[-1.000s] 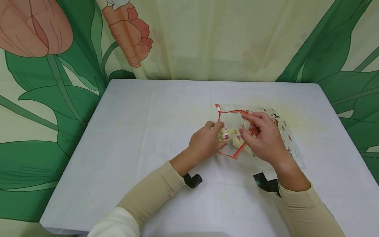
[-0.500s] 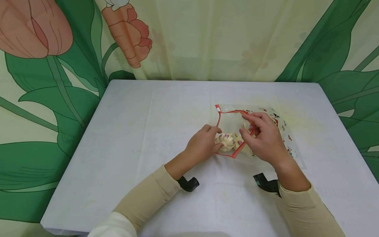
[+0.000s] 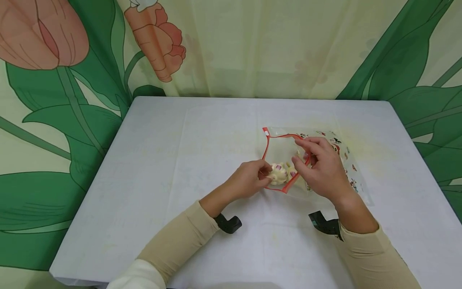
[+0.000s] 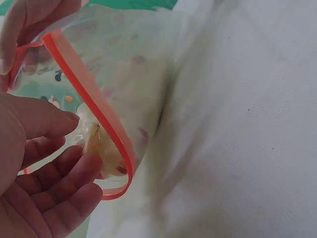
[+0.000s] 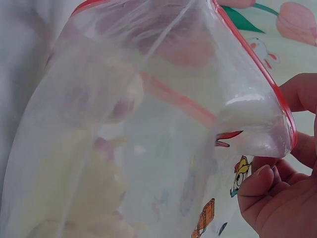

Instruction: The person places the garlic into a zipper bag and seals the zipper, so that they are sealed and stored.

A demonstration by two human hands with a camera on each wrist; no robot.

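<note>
A clear plastic zip bag (image 3: pixel 291 182) with a red rim and printed cartoon figures lies on the table, its mouth spread toward the left. Inside sit a rounded, bumpy cream-coloured piece with purple marks (image 3: pixel 278 174) and more like it; their kind is unclear. At the mouth, my left hand (image 3: pixel 249 178) has its loosely bent fingers beside the nearest piece; in the left wrist view, thumb and fingertips stand apart. My right hand (image 3: pixel 323 170) grips the rim's far side, with thumb and fingers on either side of it in the right wrist view. The bag film blurs its contents.
A white cloth covers the table (image 3: pixel 202 140). Behind it hangs a curtain (image 3: pixel 260 48) printed with flowers and leaves. Black curved mounts (image 3: pixel 228 224) show at both wrists, below the sleeves' cuffs.
My left hand has let go of the cream piece inside the bag's mouth and drawn back slightly leftward; its fingers are now more bent beside it. The right hand stays on the rim.
</note>
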